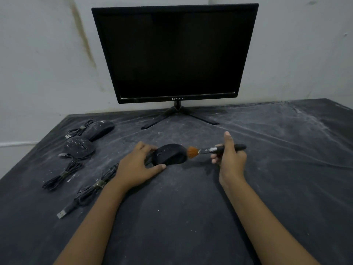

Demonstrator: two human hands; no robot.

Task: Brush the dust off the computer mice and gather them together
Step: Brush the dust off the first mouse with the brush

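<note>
**A:** Where is the one being cleaned?

**B:** Right in front of the monitor (174, 52), a little nearer the person than its stand, on the dusty dark cloth (210, 207). The left hand (137, 165) grips the mouse (170, 153) by one end, with the thumb low on the near side and the fingers curled over the top. The right hand (230, 155) pinches the black handle of the brush (215, 150), thumb sticking up. The orange bristles (192, 152) touch the mouse's opposite end

**A:** So what worries you?

**B:** Three things. The hold is only at one end, so I'd guess a hard stroke could swivel the mouse out from under the fingers. The cloth in front of the monitor is powdery all over, so dust flicked off just lands beside the mouse and could be picked up again by its underside. The cable bundle (91, 188) by the left wrist looks like this mouse's own, though I can't trace the join. If the mouse is lifted, that cable could drag through the powder

**A:** And the others?

**B:** The speckled mouse (79, 147) and the far mouse (101, 127) lie well off to the left-hand side of the monitor, close to each other, and both carry white flecks. If the clean one is put with them before they're brushed, the flecks could get onto it
</note>
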